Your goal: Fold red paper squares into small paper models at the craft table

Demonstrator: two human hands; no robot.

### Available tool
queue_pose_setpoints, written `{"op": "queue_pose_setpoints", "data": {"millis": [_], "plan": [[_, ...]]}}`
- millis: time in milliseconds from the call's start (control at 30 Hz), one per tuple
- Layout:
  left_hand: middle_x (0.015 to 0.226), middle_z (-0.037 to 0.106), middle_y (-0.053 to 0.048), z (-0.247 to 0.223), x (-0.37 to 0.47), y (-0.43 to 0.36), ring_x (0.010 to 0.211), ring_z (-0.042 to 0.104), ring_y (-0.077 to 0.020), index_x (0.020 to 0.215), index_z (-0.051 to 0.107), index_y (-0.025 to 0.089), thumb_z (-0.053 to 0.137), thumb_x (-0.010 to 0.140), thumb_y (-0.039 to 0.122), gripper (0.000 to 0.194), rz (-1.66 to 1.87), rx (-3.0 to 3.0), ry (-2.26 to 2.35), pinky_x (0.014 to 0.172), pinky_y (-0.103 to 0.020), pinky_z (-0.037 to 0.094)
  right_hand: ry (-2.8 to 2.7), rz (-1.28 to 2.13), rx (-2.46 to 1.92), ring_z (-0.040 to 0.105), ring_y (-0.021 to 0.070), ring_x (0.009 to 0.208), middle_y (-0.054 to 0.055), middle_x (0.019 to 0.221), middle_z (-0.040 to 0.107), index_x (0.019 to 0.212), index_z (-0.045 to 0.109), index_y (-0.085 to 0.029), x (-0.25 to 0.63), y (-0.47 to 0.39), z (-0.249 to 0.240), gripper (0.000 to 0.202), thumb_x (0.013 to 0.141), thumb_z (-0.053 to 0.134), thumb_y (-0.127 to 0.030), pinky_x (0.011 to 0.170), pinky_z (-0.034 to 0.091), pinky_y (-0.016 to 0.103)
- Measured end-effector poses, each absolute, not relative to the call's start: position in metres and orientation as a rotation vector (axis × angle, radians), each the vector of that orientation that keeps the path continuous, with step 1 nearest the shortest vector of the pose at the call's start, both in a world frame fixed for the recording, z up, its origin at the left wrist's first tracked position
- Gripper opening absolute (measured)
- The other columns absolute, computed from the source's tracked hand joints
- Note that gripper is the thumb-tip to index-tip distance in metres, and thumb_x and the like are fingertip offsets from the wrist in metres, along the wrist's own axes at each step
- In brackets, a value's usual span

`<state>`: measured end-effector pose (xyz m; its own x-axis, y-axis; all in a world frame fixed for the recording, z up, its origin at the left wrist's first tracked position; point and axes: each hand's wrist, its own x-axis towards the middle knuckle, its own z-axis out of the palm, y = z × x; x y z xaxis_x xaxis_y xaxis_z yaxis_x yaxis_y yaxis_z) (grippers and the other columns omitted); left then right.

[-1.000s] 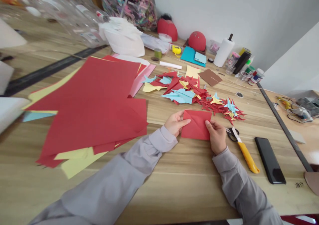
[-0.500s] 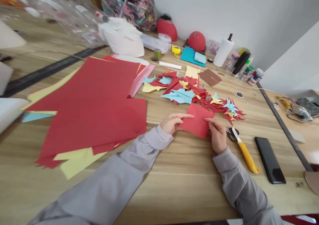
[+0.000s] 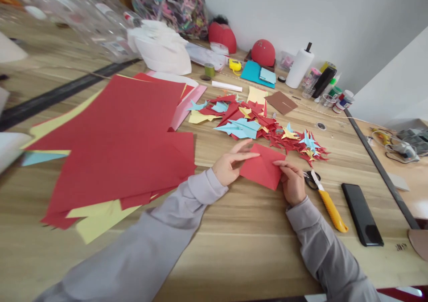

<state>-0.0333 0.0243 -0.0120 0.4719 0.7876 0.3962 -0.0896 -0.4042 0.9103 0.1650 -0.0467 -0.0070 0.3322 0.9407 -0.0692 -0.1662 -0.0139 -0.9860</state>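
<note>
A small red paper square [image 3: 262, 168] is held between my two hands over the table. My left hand [image 3: 229, 166] grips its left side, one finger lying across the top and another stretched behind the upper left edge. On the opposite side, my right hand [image 3: 291, 181] pinches the paper between thumb and fingers; some of those fingertips are hidden under it. Just beyond the square lies a heap of folded paper pieces in red, blue and yellow, with a large blue folded piece [image 3: 239, 128] nearest my left hand.
Large red sheets [image 3: 133, 159] cover the table to the left. Right of my hands lie scissors [image 3: 310, 180], a yellow-handled knife [image 3: 332, 210] and a black phone [image 3: 362, 215]. A yellow tape measure [image 3: 235, 64], a white roll [image 3: 300, 68] and several bottles stand along the wall.
My left hand has shifted slightly left, and its upper finger has lifted away from the others. The red square has turned a little and moved slightly down. My right hand stays nearly in place.
</note>
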Motion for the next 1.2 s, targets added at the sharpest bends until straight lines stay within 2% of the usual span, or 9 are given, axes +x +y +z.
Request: {"op": "queue_pose_setpoints", "data": {"millis": [100, 200, 333, 567, 700, 867, 1033, 1133, 1200], "plan": [[0.137, 0.051, -0.012, -0.018, -0.034, 0.025, 0.122, 0.052, -0.0268, 0.091, 0.075, 0.022, 0.064, 0.079, 0.028, 0.018, 1.212, 1.902, 0.660, 0.102, -0.045, 0.044, -0.986, 0.941, -1.321, 0.060, 0.0190, 0.078, 0.002, 0.085, 0.070, 0.081, 0.074, -0.023, 0.168, -0.047, -0.009, 0.020, 0.074, 0.056, -0.027, 0.069, 0.046, 0.030], [0.124, 0.061, -0.011, -0.023, -0.037, 0.028, 0.115, 0.056, -0.0235, 0.091, 0.075, 0.023, 0.055, 0.084, 0.023, 0.020, 1.262, 1.994, 0.670, 0.098, -0.044, 0.048, -1.287, 0.620, -1.344, 0.058, 0.0215, 0.100, 0.005, 0.104, 0.065, 0.093, 0.073, -0.025, 0.170, -0.049, -0.006, 0.026, 0.081, 0.049, -0.024, 0.089, 0.045, 0.037], [0.117, 0.066, -0.011, -0.025, -0.043, 0.034, 0.109, 0.059, -0.0229, 0.093, 0.074, 0.022, 0.054, 0.082, 0.016, 0.024, 1.291, 2.193, 0.704, 0.096, -0.046, 0.047, -1.632, 0.297, -1.345, 0.053, 0.0218, 0.111, 0.009, 0.116, 0.057, 0.107, 0.067, -0.026, 0.172, -0.050, -0.004, 0.037, 0.080, 0.045, -0.012, 0.095, 0.042, 0.041], [0.109, 0.068, -0.010, -0.029, -0.045, 0.033, 0.105, 0.056, -0.0236, 0.088, 0.073, 0.021, 0.048, 0.078, 0.010, 0.030, 1.068, 2.588, 0.656, 0.089, -0.044, 0.049, -2.000, 0.241, -1.370, 0.057, 0.0228, 0.099, 0.004, 0.092, 0.069, 0.086, 0.069, -0.024, 0.171, -0.050, -0.010, 0.032, 0.069, 0.053, -0.003, 0.090, 0.040, 0.042], [0.104, 0.068, -0.010, -0.030, -0.047, 0.022, 0.100, 0.057, -0.0254, 0.095, 0.072, 0.020, 0.050, 0.074, 0.014, 0.031, 0.805, 2.720, 0.653, 0.087, -0.044, 0.047, -2.078, 0.234, -1.439, 0.056, 0.0235, 0.101, 0.005, 0.096, 0.068, 0.086, 0.069, -0.024, 0.170, -0.054, -0.004, 0.032, 0.065, 0.056, -0.004, 0.092, 0.036, 0.042], [0.103, 0.071, -0.009, -0.026, -0.053, 0.020, 0.097, 0.061, -0.0242, 0.087, 0.073, 0.021, 0.053, 0.082, 0.026, 0.021, 0.809, 2.587, 0.666, 0.088, -0.042, 0.046, -2.027, 0.344, -1.508, 0.058, 0.0220, 0.096, 0.005, 0.093, 0.068, 0.082, 0.069, -0.024, 0.170, -0.053, 0.002, 0.007, 0.077, 0.064, -0.024, 0.092, 0.036, 0.042], [0.086, 0.074, -0.009, -0.012, -0.048, 0.014, 0.085, 0.066, -0.0208, 0.074, 0.071, 0.018, 0.053, 0.086, 0.032, 0.026, 0.942, 2.343, 0.712, 0.082, -0.035, 0.050, -1.837, 0.418, -1.531, 0.060, 0.0229, 0.093, 0.006, 0.082, 0.069, 0.069, 0.063, -0.022, 0.171, -0.051, 0.000, 0.018, 0.082, 0.061, -0.034, 0.088, 0.040, 0.042], [0.070, 0.070, -0.008, -0.007, -0.040, -0.003, 0.070, 0.065, -0.0185, 0.069, 0.069, 0.016, 0.046, 0.090, 0.030, 0.035, 0.945, 2.304, 0.929, 0.069, -0.032, 0.050, -1.732, 0.419, -1.601, 0.061, 0.0225, 0.089, 0.007, 0.084, 0.068, 0.060, 0.057, -0.021, 0.167, -0.057, -0.001, 0.027, 0.083, 0.059, -0.036, 0.087, 0.041, 0.042], [0.076, 0.070, -0.008, -0.007, -0.036, -0.016, 0.074, 0.065, -0.0202, 0.076, 0.069, 0.016, 0.046, 0.090, 0.030, 0.031, 0.981, 2.335, 1.070, 0.071, -0.034, 0.050, -1.667, 0.406, -1.670, 0.061, 0.0226, 0.089, 0.007, 0.086, 0.068, 0.065, 0.059, -0.021, 0.163, -0.063, -0.002, 0.024, 0.083, 0.058, -0.037, 0.089, 0.040, 0.043]]}}
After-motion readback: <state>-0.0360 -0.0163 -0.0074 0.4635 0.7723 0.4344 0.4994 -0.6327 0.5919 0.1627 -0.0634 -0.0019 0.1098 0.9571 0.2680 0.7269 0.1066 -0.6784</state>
